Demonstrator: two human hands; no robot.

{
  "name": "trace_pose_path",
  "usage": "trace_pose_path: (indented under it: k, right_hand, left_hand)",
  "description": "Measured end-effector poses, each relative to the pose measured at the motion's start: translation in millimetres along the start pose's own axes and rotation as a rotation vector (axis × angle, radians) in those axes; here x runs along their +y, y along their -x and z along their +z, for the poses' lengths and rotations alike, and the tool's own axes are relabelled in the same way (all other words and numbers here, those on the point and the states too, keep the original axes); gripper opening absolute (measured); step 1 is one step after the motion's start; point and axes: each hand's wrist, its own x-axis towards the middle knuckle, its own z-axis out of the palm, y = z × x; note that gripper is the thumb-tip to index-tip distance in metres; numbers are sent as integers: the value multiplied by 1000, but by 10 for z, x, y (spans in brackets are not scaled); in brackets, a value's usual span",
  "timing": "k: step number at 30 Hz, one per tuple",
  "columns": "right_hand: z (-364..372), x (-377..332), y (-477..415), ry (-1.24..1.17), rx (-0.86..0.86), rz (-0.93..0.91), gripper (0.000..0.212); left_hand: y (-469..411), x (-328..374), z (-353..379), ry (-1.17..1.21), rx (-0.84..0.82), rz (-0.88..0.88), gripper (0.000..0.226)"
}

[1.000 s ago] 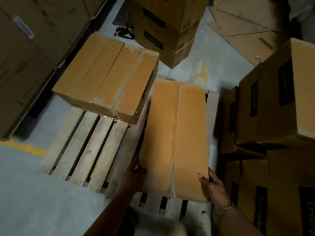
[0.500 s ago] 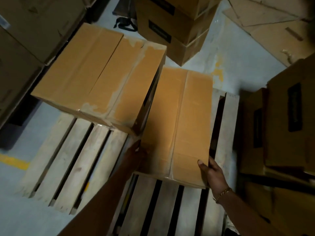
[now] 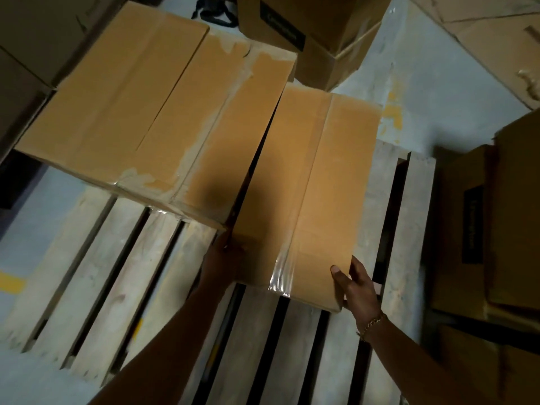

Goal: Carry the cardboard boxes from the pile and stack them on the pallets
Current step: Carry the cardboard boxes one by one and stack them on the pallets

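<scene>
On the wooden pallet (image 3: 415, 217), tight against the right flank of the first box (image 3: 152, 112): the narrow taped box (image 3: 309, 185), pushed farther in than a second ago. Half a second back, still short of that neighbour's near corner; now alongside it, only a dark sliver of a gap between the two. Far end now past the pallet's far edge, over pale floor. Near end seemingly resting on the slats, though hard to be sure from above.

At the box's near left corner, the left hand (image 3: 225, 258), fingers wrapped round the edge and partly lost in shadow, clasping the cardboard. At the near right corner, the right hand (image 3: 355, 285), thumb flat on top, fingers curled down the side, likewise closed on the box. Gold bracelet (image 3: 372, 325) at that wrist.

Judging by this: placement nearly finished, sliding done or almost done, release likely next. Bare slats left of and behind the hands, so room for more boxes beside this pair.

Right of the pallet, dark stacked boxes (image 3: 482, 229) with black labels, probably the pile. Beyond the first box, another stack of cartons (image 3: 315, 33).
</scene>
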Motion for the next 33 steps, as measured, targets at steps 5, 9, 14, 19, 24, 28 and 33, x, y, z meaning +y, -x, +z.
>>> trace_pose_path:
  k: [5, 9, 14, 19, 24, 28, 33]
  right_hand:
    - [59, -10, 48, 24, -39, 147, 47]
    - [87, 10, 11, -31, -3, 135, 40]
    - [117, -117, -153, -11, 28, 77, 48]
    - [158, -277, -378, 5, 25, 82, 44]
    - [167, -352, -492, 6, 27, 79, 41]
    - [163, -416, -534, 4, 29, 81, 42]
    - [159, -471, -570, 0, 20, 74, 35]
  left_hand:
    - [157, -272, 24, 228, 87, -229, 89]
    - [113, -330, 44, 459, -16, -413, 97]
    - [-56, -180, 87, 590, -27, -375, 22]
    - [-319, -105, 118, 589, -13, -281, 71]
    - [-460, -29, 163, 591, 15, -281, 74]
    - [-516, 18, 200, 580, 32, -282, 78]
    - [-572, 52, 235, 556, 44, -282, 63]
